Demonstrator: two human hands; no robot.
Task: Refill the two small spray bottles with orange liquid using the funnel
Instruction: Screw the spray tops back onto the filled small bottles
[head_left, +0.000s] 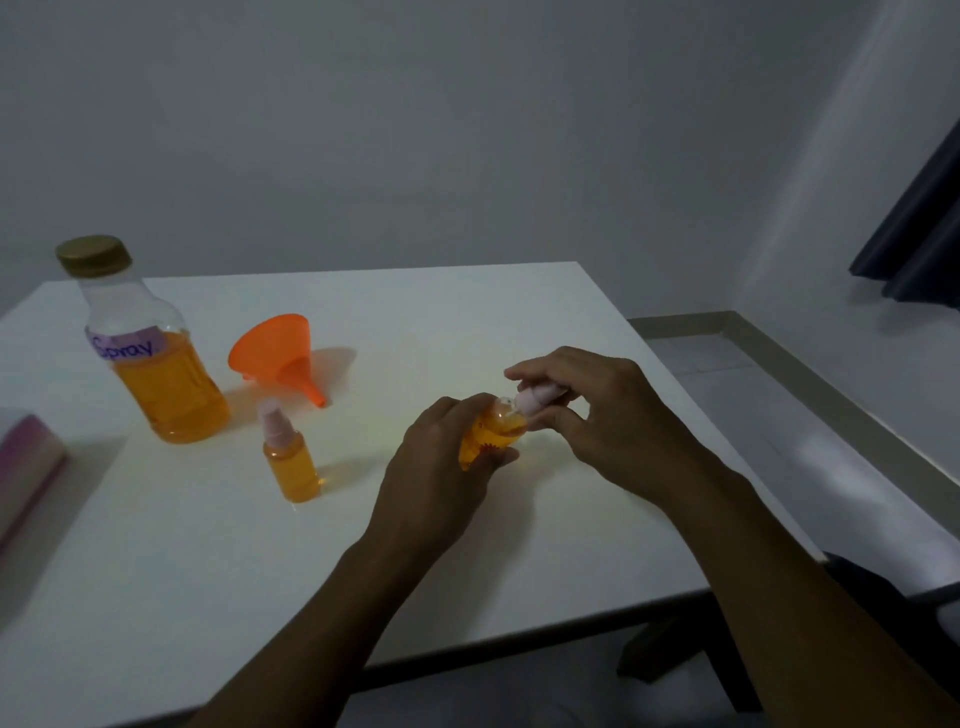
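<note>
My left hand (441, 457) grips a small spray bottle (491, 434) full of orange liquid, tilted toward the right above the white table (467, 571). My right hand (602, 415) pinches its pink spray cap (540, 397) at the bottle's neck. A second small spray bottle (292, 457), filled with orange liquid and with its pink cap on, stands upright to the left. The orange funnel (283, 353) lies on its side behind that bottle. The large capped bottle (148, 348) labelled "Spray", about half full of orange liquid, stands at the far left.
A pink and white box (26, 467) sits at the table's left edge. The table's right edge drops to a tiled floor (727, 374) and a wall ledge. A dark curtain (924, 228) hangs at the upper right.
</note>
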